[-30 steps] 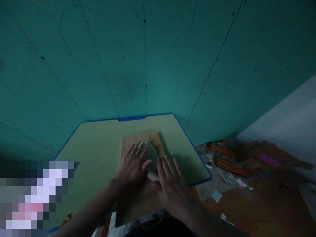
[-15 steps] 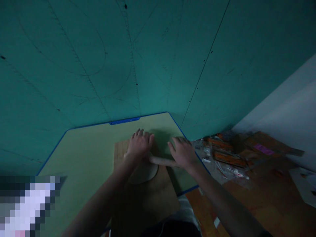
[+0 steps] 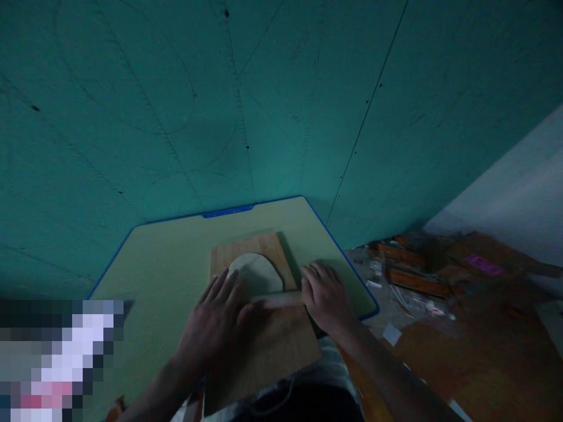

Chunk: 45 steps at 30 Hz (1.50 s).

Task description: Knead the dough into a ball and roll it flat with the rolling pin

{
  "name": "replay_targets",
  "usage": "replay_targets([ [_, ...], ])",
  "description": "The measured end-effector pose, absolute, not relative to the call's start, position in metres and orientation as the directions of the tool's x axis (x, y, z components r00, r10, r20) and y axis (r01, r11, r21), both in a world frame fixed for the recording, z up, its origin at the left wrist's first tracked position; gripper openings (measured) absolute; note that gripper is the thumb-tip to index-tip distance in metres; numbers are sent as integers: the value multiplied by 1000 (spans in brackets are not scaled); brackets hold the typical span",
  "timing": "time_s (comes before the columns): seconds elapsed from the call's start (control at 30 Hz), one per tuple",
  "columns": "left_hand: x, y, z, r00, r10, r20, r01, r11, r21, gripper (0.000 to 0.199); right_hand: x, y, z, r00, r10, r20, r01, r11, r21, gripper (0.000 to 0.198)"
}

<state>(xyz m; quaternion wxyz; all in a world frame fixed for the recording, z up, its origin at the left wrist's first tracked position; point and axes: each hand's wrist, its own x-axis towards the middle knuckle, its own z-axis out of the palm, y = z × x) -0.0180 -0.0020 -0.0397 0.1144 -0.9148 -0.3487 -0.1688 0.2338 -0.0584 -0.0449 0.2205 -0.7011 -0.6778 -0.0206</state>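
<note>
A pale rolling pin (image 3: 279, 300) lies crosswise over the near edge of a flat, rounded sheet of dough (image 3: 257, 272). Over the pin's left end is my left hand (image 3: 213, 322), its fingers reaching forward past the pin and the thumb on the near side; that end is hidden beneath it. My right hand (image 3: 328, 296) is closed around the right end, beyond the edge of the board. The dough rests on a wooden board (image 3: 268, 346), which stretches toward my body.
Under the board is a pale table (image 3: 171, 281) with a blue rim, set against a green wall (image 3: 281, 117). Cardboard (image 3: 479, 258) and plastic-wrapped pieces (image 3: 417, 284) lie on the floor to the right. A blurred-out patch covers the lower left.
Both hands have drawn the rolling pin back toward my body, the left hand most. More of the dough and the board's far end now show. The view has shifted slightly.
</note>
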Motion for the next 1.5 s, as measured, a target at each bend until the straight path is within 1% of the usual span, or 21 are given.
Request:
replay_targets([
  [0.23,-1,33,-33,586,719,373,786,-617,-45,41,244,-2,-31,67,967,246,952,12,-307,21],
  [0.37,12,73,-26,535,778,330,808,-585,71,30,246,40,-21,125,976,180,963,-76,-258,19],
  [0.47,18,101,-20,477,808,346,834,-540,111,29,247,69,-18,144,970,194,970,-99,-223,19],
  [0.57,23,116,-20,429,829,359,859,-497,122,30,248,82,-18,152,964,220,971,-104,-215,20],
  [0.67,23,108,-23,417,838,353,865,-485,128,30,247,74,-18,159,957,241,972,-108,-211,22],
  [0.73,20,91,-25,429,833,350,860,-495,124,31,245,57,-20,129,960,249,974,-75,-214,23],
  [0.8,17,67,-28,440,826,353,856,-505,115,35,241,33,-24,65,963,261,974,-5,-227,23],
  [0.9,12,30,-32,455,797,397,853,-519,65,37,236,-5,-31,-20,953,301,972,89,-218,24],
  [0.97,10,11,-34,481,769,421,844,-536,14,35,234,-25,-35,-35,943,331,979,100,-179,26],
  [1.07,9,-1,-37,498,765,408,845,-535,-27,35,231,-38,-38,-41,935,352,986,94,-136,29],
  [1.17,11,8,-38,494,779,386,852,-522,-36,42,232,-29,-36,-51,944,327,984,104,-147,29],
  [1.27,17,33,-35,507,774,378,843,-537,-33,43,236,-2,-33,-49,956,289,979,104,-178,26],
  [1.33,22,55,-32,505,787,355,842,-539,-4,41,238,21,-30,-34,964,262,977,87,-195,23],
  [1.43,31,91,-24,499,823,270,844,-533,64,33,242,56,-26,-6,978,210,976,51,-211,21],
  [1.5,36,112,-19,494,836,239,847,-525,86,29,244,76,-23,15,981,192,977,27,-212,21],
])
